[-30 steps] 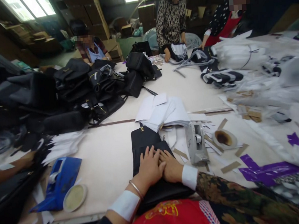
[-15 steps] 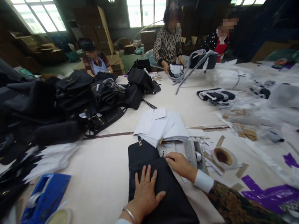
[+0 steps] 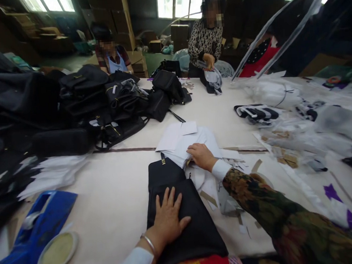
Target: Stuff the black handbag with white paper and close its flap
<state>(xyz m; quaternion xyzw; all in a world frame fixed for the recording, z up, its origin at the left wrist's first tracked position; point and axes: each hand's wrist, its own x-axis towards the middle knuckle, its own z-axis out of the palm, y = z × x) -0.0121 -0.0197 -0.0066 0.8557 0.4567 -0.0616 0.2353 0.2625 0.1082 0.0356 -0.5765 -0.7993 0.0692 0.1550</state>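
Observation:
A flat black bag (image 3: 198, 223) lies on the table right in front of me, with a gold clasp at its far end. My left hand (image 3: 168, 219) rests flat on it, fingers spread. My right hand (image 3: 200, 156) is stretched forward onto the near edge of a stack of white paper sheets (image 3: 186, 141) just beyond the bag; its fingers curl down onto the sheets, and whether they grip any I cannot tell.
A heap of black bags (image 3: 100, 99) fills the left of the table (image 3: 119, 189). A blue tape dispenser (image 3: 34, 230) and a round dish (image 3: 55, 247) sit near left. Plastic wrapping and white bags (image 3: 286, 99) cover the right. Three people work at the far side.
My right hand left the bag's corner and reached forward onto the white paper stack. My left hand stayed flat on the bag. A person at the far right lifted long plastic strips upward.

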